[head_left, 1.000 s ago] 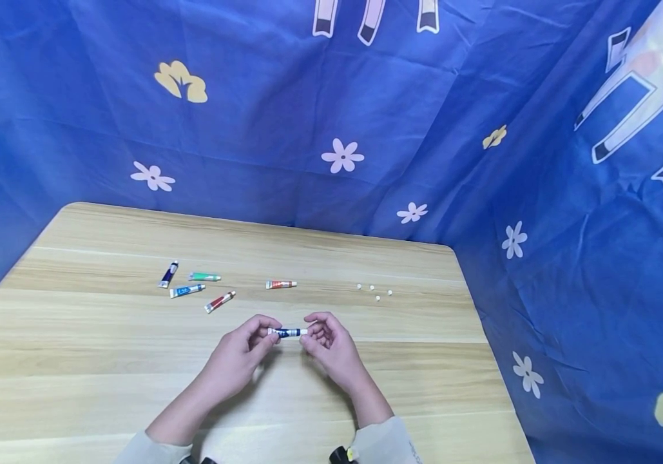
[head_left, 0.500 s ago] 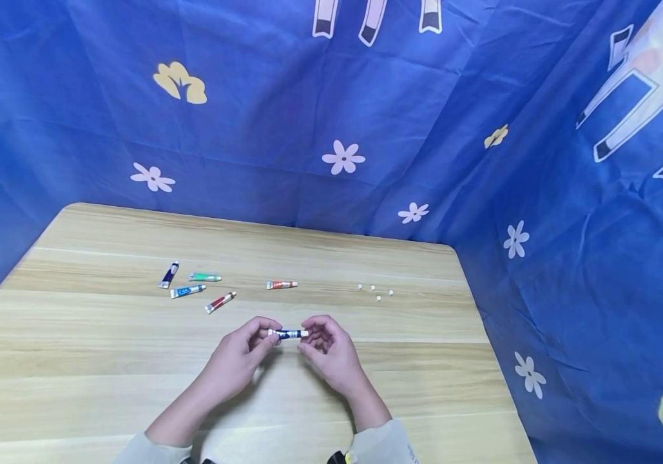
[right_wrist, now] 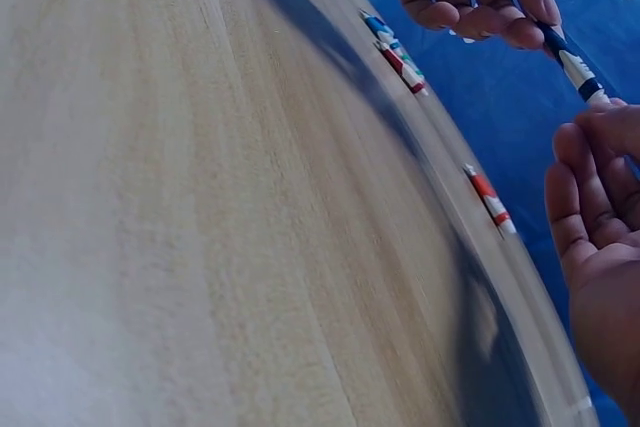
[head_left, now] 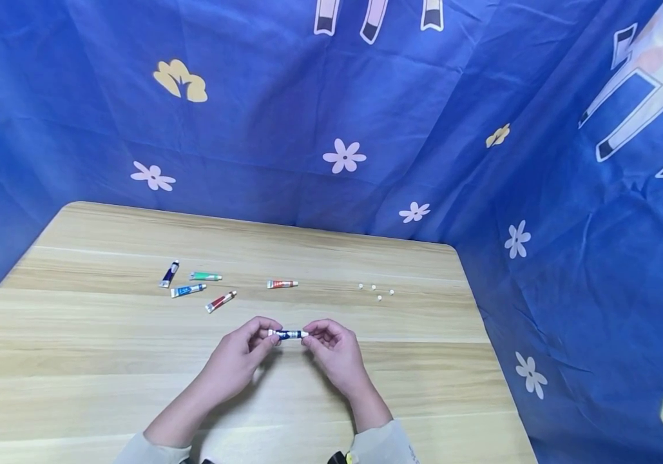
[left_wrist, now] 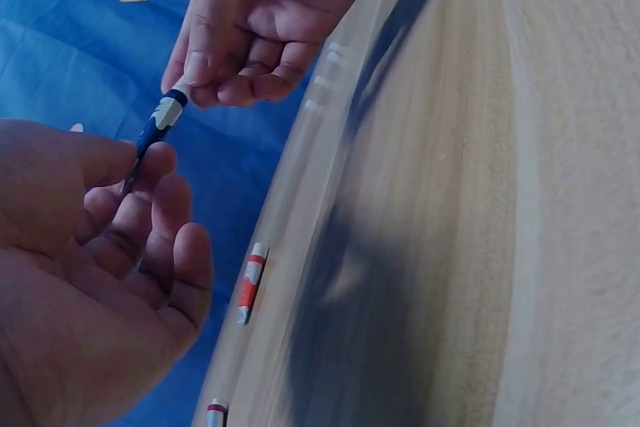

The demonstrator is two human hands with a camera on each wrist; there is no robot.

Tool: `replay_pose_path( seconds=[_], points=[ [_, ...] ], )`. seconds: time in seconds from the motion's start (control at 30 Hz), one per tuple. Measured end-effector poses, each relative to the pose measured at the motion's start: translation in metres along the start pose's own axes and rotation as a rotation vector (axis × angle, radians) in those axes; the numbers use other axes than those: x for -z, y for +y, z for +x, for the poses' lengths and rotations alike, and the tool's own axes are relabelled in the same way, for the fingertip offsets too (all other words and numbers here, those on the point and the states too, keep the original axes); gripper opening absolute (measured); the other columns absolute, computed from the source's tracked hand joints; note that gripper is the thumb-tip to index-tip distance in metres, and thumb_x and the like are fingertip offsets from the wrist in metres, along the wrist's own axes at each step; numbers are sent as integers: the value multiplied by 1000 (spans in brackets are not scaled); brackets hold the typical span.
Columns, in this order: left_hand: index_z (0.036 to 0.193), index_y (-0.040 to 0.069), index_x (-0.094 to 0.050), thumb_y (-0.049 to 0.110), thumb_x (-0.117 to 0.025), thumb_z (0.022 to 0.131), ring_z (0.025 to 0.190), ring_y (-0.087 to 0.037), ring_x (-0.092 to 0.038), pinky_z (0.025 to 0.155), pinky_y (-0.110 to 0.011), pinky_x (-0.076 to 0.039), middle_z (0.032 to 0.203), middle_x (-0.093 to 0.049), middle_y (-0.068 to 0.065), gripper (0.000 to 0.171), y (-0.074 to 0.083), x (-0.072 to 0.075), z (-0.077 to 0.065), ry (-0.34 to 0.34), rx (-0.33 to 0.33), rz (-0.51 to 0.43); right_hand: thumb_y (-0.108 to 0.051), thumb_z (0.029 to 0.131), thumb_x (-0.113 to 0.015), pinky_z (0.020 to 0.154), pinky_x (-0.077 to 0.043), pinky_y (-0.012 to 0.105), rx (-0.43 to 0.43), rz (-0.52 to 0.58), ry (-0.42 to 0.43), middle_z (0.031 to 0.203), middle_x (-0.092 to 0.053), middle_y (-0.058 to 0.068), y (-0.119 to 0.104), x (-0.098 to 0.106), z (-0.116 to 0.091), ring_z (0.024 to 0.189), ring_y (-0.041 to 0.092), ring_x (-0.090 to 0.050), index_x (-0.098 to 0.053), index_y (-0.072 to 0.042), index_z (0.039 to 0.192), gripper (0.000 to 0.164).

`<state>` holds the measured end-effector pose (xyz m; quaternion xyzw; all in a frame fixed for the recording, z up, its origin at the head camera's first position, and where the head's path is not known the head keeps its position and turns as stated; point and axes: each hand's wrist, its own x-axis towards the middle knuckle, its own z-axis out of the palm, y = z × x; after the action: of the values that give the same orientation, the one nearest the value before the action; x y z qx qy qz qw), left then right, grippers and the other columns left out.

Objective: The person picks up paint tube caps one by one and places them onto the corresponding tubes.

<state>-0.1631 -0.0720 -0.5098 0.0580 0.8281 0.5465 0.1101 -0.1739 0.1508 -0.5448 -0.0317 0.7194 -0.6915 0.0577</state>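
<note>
A small dark blue paint tube with a white cap is held level above the table, between the two hands. My left hand pinches its flat crimped end between thumb and fingers. At the other end my right hand pinches the white cap, which its fingertips partly cover. In the right wrist view the cap points toward the right hand's thumb and the tube's printed body shows. The remaining fingers of both hands are loosely bent beneath.
Beyond the hands an orange-red tube lies on the wooden table. Farther left lie a red tube, a light blue tube, a green tube and a dark blue-violet tube. Several small white caps lie to the right.
The right hand's fingers loosened slightly at the cap half a second ago and now pinch it again, the hand turned a little. The left hand and the tube stay nearly still.
</note>
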Motion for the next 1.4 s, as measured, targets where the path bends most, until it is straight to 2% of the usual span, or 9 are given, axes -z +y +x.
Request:
replay_pose_path(
  seconds=[0.23, 0.47, 0.53, 0.7, 0.8, 1.0, 1.23, 1.33, 1.4],
  points=[
    [124, 16, -70, 16, -69, 106, 84, -18, -66, 73, -23, -51, 103, -76, -7, 18, 1, 1, 0, -6, -3, -5, -1, 97, -77, 80, -64, 24, -38, 30, 6, 99, -76, 9, 2, -1, 2, 88, 17, -74, -74, 8, 113, 19],
    [126, 15, -70, 14, -71, 104, 81, -19, -67, 69, -24, -52, 103, -77, -8, 22, 2, 2, -2, -23, -3, -18, -6, 98, -77, 76, -62, 22, -54, 46, 15, 101, -73, 34, 3, -3, 0, 82, 13, -72, -73, 9, 112, 20],
    [126, 15, -70, 14, -71, 104, 82, -19, -68, 70, -23, -52, 102, -78, -7, 22, 2, 2, -3, -22, -6, -5, -6, 100, -75, 78, -63, 24, -58, 58, 14, 98, -74, 29, 3, -4, -1, 82, 13, -72, -72, 10, 111, 21],
    [126, 16, -71, 14, -71, 104, 86, -20, -71, 75, -22, -53, 100, -79, -6, 22, 3, 2, -4, -20, -15, 26, -8, 103, -71, 82, -64, 24, -52, 69, 17, 91, -73, -1, 3, -6, -3, 84, 10, -70, -68, 14, 111, 23],
    [126, 16, -71, 13, -71, 103, 88, -20, -72, 77, -22, -55, 101, -79, -5, 23, 4, 1, -4, -24, -20, 32, -10, 106, -68, 81, -62, 21, -33, 59, 14, 89, -69, -4, 3, -8, -3, 83, 8, -68, -65, 15, 110, 25],
    [125, 17, -71, 12, -71, 103, 85, -17, -71, 74, -22, -54, 99, -79, -4, 23, 3, 0, -5, -25, -27, 39, -12, 108, -64, 78, -59, 20, -27, 23, 18, 89, -67, 7, 6, -10, -4, 79, 7, -64, -62, 14, 104, 27],
    [122, 21, -72, 13, -72, 103, 73, -5, -60, 69, -22, -51, 90, -75, -2, 20, -2, -3, -3, 4, -89, 103, -18, 111, -60, 70, -50, 19, -29, -89, 22, 82, -61, 23, 6, -12, -5, 72, 8, -55, -63, 10, 95, 32],
    [121, 23, -73, 14, -73, 103, 71, -5, -57, 67, -23, -49, 87, -73, -2, 20, -3, -4, -3, 7, -93, 109, -19, 112, -59, 67, -45, 19, -20, -132, 23, 80, -57, 29, 6, -12, -5, 69, 8, -51, -63, 9, 92, 34],
    [121, 23, -73, 14, -73, 103, 71, -5, -57, 68, -23, -49, 87, -72, -2, 20, -3, -4, -3, 9, -91, 112, -20, 112, -59, 65, -44, 18, -11, -148, 23, 78, -56, 29, 7, -12, -6, 67, 6, -49, -63, 8, 91, 35]
  ],
)
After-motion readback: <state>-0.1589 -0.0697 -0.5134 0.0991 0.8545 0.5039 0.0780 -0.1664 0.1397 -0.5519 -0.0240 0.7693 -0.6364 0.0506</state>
